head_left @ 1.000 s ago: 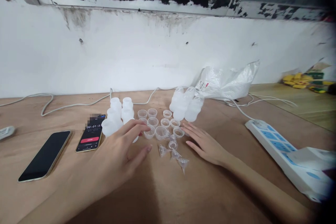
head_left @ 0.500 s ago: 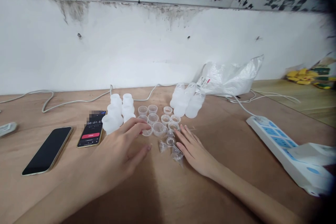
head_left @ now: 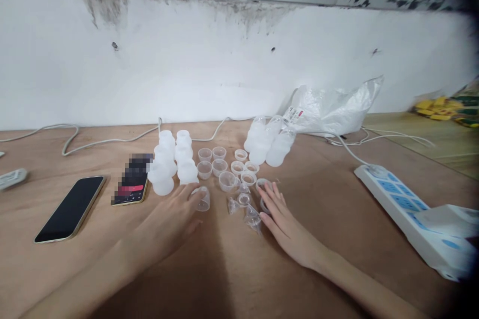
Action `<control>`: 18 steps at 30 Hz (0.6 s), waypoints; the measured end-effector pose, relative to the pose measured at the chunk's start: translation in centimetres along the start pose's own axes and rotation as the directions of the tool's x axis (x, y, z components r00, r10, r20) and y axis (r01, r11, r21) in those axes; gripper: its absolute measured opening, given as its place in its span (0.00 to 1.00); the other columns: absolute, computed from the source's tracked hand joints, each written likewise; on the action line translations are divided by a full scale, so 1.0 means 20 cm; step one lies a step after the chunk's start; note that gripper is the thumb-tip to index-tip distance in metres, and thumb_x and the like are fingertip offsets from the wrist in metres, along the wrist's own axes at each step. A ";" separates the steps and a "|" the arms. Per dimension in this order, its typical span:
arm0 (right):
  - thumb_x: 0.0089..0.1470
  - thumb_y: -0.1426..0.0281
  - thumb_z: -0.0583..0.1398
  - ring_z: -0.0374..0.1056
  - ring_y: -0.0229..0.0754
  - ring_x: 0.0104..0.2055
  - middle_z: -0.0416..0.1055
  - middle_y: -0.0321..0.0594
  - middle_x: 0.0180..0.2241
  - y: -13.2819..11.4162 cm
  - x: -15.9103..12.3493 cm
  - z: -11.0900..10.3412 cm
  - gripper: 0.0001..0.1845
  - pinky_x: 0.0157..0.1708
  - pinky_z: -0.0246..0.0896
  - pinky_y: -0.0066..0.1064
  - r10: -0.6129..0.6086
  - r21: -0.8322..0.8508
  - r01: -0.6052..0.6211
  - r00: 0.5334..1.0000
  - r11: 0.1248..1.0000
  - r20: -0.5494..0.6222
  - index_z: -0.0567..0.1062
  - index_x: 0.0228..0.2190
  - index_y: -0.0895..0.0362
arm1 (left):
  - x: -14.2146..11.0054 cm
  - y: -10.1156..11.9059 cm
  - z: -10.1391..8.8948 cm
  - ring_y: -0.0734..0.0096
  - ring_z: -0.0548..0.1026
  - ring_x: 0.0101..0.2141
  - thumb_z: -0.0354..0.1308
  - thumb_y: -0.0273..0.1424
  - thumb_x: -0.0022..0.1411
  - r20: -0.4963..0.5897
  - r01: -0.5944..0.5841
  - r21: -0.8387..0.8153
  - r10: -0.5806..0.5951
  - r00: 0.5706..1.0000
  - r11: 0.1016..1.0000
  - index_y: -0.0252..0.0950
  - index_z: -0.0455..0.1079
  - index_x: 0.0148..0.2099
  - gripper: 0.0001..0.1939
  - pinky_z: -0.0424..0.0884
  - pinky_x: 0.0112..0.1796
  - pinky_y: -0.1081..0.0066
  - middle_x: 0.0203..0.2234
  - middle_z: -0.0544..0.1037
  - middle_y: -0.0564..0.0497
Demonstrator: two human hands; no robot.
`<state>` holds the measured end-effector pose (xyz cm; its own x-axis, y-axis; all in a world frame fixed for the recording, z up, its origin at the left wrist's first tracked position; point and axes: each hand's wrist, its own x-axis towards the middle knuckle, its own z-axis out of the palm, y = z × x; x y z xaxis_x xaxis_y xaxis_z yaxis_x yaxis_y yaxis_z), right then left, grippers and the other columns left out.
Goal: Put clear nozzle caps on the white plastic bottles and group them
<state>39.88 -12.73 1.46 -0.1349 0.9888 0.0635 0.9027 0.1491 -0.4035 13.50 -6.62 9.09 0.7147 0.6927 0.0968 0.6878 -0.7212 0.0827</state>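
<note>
My left hand point(head_left: 174, 217) has its fingers curled round a small clear plastic cup point(head_left: 203, 200), which is tipped on its side just above or on the table. My right hand point(head_left: 282, 222) lies low over the table with fingers stretched out, its fingertips on a clear plastic ring point(head_left: 263, 184); a second ring is partly hidden under them. Between the hands are small clear funnel-shaped pieces point(head_left: 253, 219) and a larger clear cup point(head_left: 228, 181). Behind them stand several clear cups point(head_left: 204, 169) and several translucent rings point(head_left: 248, 178).
White frosted bottle-like pieces point(head_left: 163, 179) stand in rows at left, frosted domed pieces point(head_left: 258, 149) at the back right. Two phones lie left, one dark point(head_left: 71, 209), one lit point(head_left: 130, 179). A power strip point(head_left: 404, 209) is at right, a plastic bag point(head_left: 329, 109) against the wall.
My left hand has drawn a clear cup left and towards me out of the group and tipped it over. My right hand has shifted slightly right, with rings now showing under its fingers.
</note>
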 end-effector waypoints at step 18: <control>0.59 0.65 0.44 0.29 0.50 0.63 0.46 0.47 0.60 -0.20 0.26 -0.20 0.20 0.57 0.31 0.57 -0.264 -0.113 0.247 0.947 0.962 -0.182 0.61 0.50 0.58 | 0.27 0.03 0.00 0.61 0.76 0.29 0.46 0.13 0.55 0.106 -0.011 0.195 -0.010 0.994 0.981 0.31 0.64 0.42 0.14 0.70 0.27 0.69 0.29 0.75 0.43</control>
<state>37.28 -8.24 7.03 -0.2919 0.8966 0.3330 0.8816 0.3872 -0.2699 17.80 -3.26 9.73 0.7171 0.6969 -0.0092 0.6917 -0.7132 -0.1134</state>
